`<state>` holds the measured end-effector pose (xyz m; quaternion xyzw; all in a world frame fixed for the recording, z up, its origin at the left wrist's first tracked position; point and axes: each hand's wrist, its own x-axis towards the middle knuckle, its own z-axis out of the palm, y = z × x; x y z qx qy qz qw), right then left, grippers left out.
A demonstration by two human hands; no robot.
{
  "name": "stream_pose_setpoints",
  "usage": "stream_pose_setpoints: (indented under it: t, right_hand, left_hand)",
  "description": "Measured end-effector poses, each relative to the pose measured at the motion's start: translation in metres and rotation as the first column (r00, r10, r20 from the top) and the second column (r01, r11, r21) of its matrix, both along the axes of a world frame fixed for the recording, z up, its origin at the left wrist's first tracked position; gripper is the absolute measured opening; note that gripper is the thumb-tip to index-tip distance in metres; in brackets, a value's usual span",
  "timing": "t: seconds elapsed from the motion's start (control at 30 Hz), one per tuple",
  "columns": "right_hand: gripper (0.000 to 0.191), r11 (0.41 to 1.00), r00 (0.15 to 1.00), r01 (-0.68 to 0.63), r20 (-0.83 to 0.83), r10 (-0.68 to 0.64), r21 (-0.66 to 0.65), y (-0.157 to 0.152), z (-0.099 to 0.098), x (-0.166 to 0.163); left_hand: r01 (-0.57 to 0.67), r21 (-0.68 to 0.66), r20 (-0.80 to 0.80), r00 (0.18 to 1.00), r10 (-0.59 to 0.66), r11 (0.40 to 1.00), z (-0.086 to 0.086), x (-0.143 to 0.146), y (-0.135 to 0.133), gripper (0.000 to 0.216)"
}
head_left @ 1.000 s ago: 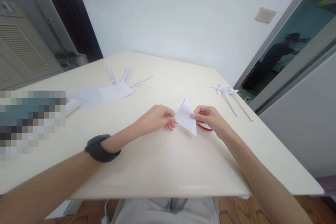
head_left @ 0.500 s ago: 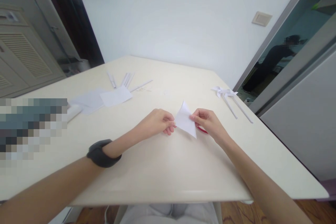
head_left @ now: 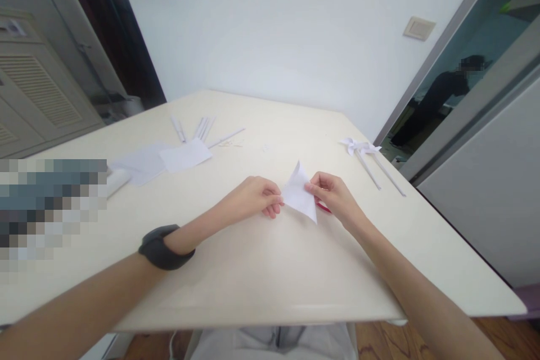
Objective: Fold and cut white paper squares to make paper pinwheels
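Observation:
A small piece of white paper (head_left: 297,192) is stretched between my two hands just above the table, its corners pointing up and down. My left hand (head_left: 259,196), with a dark band on the wrist, pinches the paper's left corner. On the opposite side, my right hand (head_left: 331,194) grips the right edge between thumb and fingers. A red curved handle (head_left: 323,206), perhaps of scissors, shows partly beneath my right hand; the rest of it is hidden.
Two white paper pinwheels on sticks (head_left: 363,148) lie at the right of the table (head_left: 236,281). Loose white sheets (head_left: 185,156) and several rolled paper sticks (head_left: 203,128) lie at the back left, near small pale bits (head_left: 230,144). Beyond the doorway a person (head_left: 442,93) leans forward.
Both hands keep hold of the paper, almost unmoved. The paper's top corner has shifted slightly to the right. In the doorway, the person's arm has changed position.

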<state>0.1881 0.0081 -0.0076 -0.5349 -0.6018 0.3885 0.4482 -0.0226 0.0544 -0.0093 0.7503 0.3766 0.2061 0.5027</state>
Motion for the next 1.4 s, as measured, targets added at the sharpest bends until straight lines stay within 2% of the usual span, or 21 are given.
stream_pose_setpoints:
  t: [0.17, 0.43, 0.73, 0.9, 1.07, 1.27, 1.4]
  right_hand:
    - [0.025, 0.998, 0.998, -0.051, -0.038, 0.050, -0.030, 0.0006, 0.0015, 0.0006]
    - [0.028, 1.000, 0.995, 0.017, -0.098, -0.019, -0.022, 0.0012, -0.0013, 0.0015]
    - [0.025, 0.997, 0.988, -0.061, -0.144, 0.054, -0.051, 0.0024, 0.0018, 0.0010]
    - [0.029, 0.999, 0.985, -0.043, -0.167, 0.039, -0.021, 0.0011, 0.0006, -0.0002]
    - [0.022, 0.997, 0.985, -0.070, -0.159, 0.064, -0.031, 0.0018, -0.0002, -0.0011]
    - [0.026, 0.999, 0.983, -0.048, -0.178, 0.046, -0.003, 0.0020, -0.0022, -0.0011]
    - [0.021, 0.999, 0.986, -0.049, -0.159, 0.047, -0.008, 0.0006, 0.0003, -0.0007]
  left_hand:
    - [0.022, 0.005, -0.016, 1.000, -0.021, 1.000, 0.0004, -0.0001, -0.0026, 0.019]
    - [0.040, 0.019, -0.031, 0.999, -0.040, 0.999, 0.0014, -0.0003, -0.0034, 0.019]
    - [0.118, -0.020, -0.088, 0.989, -0.120, 0.993, 0.0085, 0.0026, -0.0088, 0.021]
    - [0.152, -0.027, -0.097, 0.983, -0.154, 0.988, 0.0065, 0.0004, -0.0085, 0.021]
    - [0.185, -0.043, -0.126, 0.974, -0.189, 0.982, 0.0028, -0.0030, -0.0085, 0.021]
    - [0.222, -0.076, -0.146, 0.962, -0.231, 0.972, 0.0039, -0.0026, -0.0085, 0.021]
    - [0.227, -0.083, -0.159, 0.958, -0.238, 0.970, 0.0023, -0.0035, -0.0079, 0.021]
